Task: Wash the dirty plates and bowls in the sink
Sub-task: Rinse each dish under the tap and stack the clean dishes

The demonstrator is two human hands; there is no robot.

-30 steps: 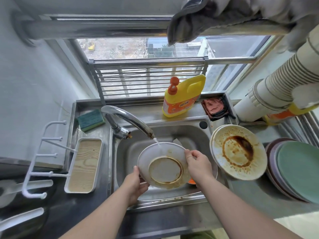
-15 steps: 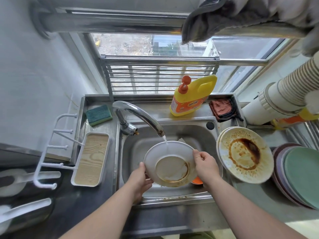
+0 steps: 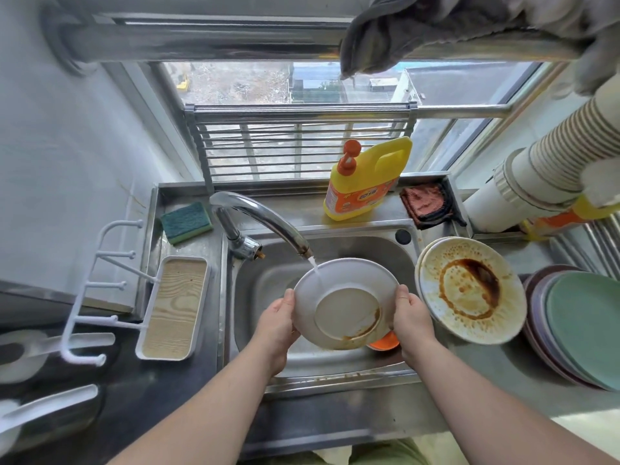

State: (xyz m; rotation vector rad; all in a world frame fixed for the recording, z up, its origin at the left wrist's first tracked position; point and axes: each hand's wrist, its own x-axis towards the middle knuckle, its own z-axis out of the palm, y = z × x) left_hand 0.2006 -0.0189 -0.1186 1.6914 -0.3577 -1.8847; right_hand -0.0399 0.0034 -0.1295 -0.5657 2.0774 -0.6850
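Since the earlier frame: white plate now tilted further toward the person under the faucet stream, brown residue reduced to its lower rim. Left hand and right hand each grip opposite edges, plate held over the sink. Adjacent: orange item partly hidden beneath plate; stained plate right of sink; stacked plates; detergent bottle; sponge.

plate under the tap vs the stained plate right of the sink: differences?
The held plate is gripped by the left hand and right hand under running water; the stained plate lies untouched atop a stack. The held plate keeps only a thin brown arc; the stained plate carries a thick sauce ring and spatter. Both are pale and round.
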